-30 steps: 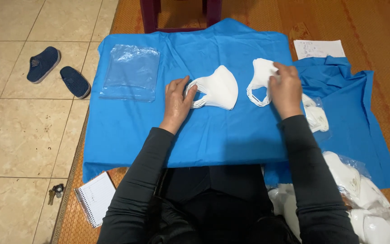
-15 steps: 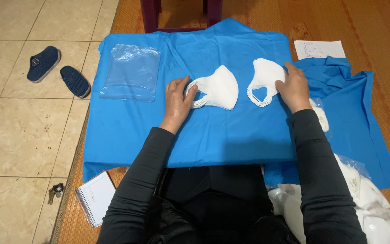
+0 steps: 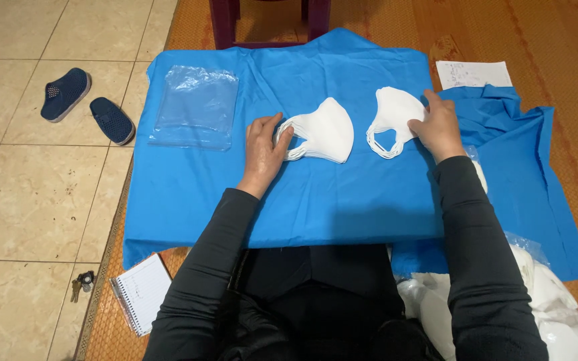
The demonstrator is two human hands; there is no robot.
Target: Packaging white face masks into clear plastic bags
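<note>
L hand [image 3: 264,148] rests flat, fingers apart, on stack of white folded fabric masks [image 3: 324,132]; R hand [image 3: 435,126] to the right presses single white mask [image 3: 393,115], grip probably loose, on blue cloth [image 3: 342,200].

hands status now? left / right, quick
Left hand: open, fingers resting on the mask stack, not gripping.
Right hand: open, flat on the edge of the single mask, not lifting it.

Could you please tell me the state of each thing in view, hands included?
Left hand: flat, fingers on the mask stack.
Mask stack: folded, piled.
Right hand: resting on the smaller mask pile.
Smaller mask pile: folded flat.
Clear plastic bags: stacked flat.
Blue cloth: spread out.
Spiral notepad: open.
</note>
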